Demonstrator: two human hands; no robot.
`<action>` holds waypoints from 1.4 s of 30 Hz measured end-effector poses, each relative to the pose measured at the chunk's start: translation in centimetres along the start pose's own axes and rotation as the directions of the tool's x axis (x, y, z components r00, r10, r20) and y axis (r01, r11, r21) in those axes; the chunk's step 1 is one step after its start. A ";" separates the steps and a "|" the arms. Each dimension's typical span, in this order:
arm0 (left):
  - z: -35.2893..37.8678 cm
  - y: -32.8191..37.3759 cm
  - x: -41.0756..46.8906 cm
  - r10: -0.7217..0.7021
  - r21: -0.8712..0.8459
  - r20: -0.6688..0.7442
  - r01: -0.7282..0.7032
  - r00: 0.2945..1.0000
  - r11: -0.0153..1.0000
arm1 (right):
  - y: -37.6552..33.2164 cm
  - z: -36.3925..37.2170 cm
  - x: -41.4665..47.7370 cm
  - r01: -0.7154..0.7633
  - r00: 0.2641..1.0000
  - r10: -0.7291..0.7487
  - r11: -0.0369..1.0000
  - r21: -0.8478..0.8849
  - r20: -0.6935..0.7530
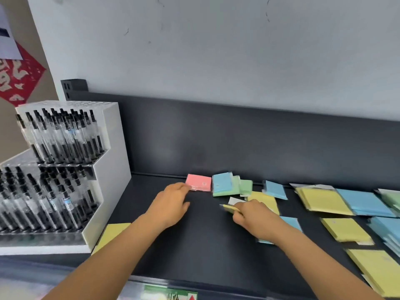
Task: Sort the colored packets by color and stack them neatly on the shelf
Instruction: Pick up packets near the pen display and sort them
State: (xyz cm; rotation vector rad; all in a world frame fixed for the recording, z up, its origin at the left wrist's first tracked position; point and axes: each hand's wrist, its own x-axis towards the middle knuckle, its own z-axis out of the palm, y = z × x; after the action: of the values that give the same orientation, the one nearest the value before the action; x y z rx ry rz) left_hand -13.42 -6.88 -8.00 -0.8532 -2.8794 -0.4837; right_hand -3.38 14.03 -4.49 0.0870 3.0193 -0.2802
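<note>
Head view: left hand (173,204), fingers fairly straight, touches the pink stack (200,182) at the back of the shelf (194,245), likely squaring it; right hand (254,218) pinches a yellow packet (229,207) edge-up just above the shelf, probably bound for a yellow pile.

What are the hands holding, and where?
The right hand pinches a yellow packet by its right end. The left hand holds nothing; it touches the pink stack at its left edge.

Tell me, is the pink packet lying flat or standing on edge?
Flat: the pink packet lies on the shelf, broad face up, left hand at its corner.
</note>
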 end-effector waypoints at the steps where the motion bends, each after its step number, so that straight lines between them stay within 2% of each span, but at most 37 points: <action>1: 0.3 0.2 1.1 0.021 0.071 0.014 -0.022 1.000 0.997 | 0.1 -0.1 0.2 -0.011 1.000 0.011 1.000 0.006 0.007; 5: 1.3 0.5 5.1 0.046 0.250 0.059 -0.059 0.997 0.967 | 0.5 -0.2 0.6 -0.035 0.999 0.033 0.998 0.052 0.036; 8: 2.5 0.3 6.4 -0.025 0.239 0.110 -0.001 0.994 0.971 | 0.5 -0.2 0.4 -0.048 0.999 0.045 0.995 0.086 0.028; 10: 3.0 0.3 6.6 -0.042 0.247 0.049 0.029 0.998 0.968 | 0.5 0.0 0.3 -0.043 0.999 0.041 0.993 0.109 0.017; 13: 2.0 1.0 6.7 0.024 0.406 0.027 -0.032 0.999 0.913 | 0.5 0.1 0.3 -0.039 0.999 0.040 0.991 0.130 -0.004; 16: 1.5 1.1 6.3 0.066 0.469 0.043 -0.078 0.997 0.880 | 0.6 0.3 0.3 -0.041 0.999 0.044 0.990 0.134 -0.021; 18: 1.6 0.8 5.6 0.073 0.448 0.018 -0.074 0.997 0.891 | 0.6 0.5 0.1 -0.034 0.999 0.039 0.990 0.134 -0.032; 21: 1.8 0.4 4.8 0.087 0.327 -0.049 -0.066 0.995 0.943 | 0.5 0.5 -0.1 -0.028 0.999 0.034 0.990 0.135 -0.042; 25: 1.7 0.3 3.2 0.000 0.035 0.034 -0.001 0.999 0.999 | 0.2 0.7 -0.4 -0.041 0.998 0.047 0.989 0.139 -0.043; 28: 1.2 0.5 2.1 -0.036 0.073 0.038 0.033 0.999 0.997 | 0.2 0.8 -0.6 -0.048 0.998 0.055 0.988 0.147 -0.041; 33: 0.9 0.6 0.3 0.020 0.161 0.017 -0.023 1.000 0.987 | 0.1 1.0 -1.0 -0.046 0.996 0.056 0.988 0.148 -0.063; 37: 0.4 0.1 -0.7 -0.023 0.093 -0.058 0.028 0.998 0.995 | 0.1 1.5 -1.5 -0.047 0.994 0.062 0.987 0.156 -0.092; 42: -0.6 1.0 -1.5 -0.032 -0.018 -0.193 0.029 0.981 0.999 | 0.6 1.4 -2.5 -0.014 0.988 0.053 0.966 0.258 -0.146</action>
State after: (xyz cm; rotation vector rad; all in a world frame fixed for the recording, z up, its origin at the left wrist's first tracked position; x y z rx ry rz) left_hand -11.59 -7.02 -7.44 -0.7214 -2.7180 -0.5588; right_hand -0.74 14.26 -5.71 0.1889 3.1085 -0.6903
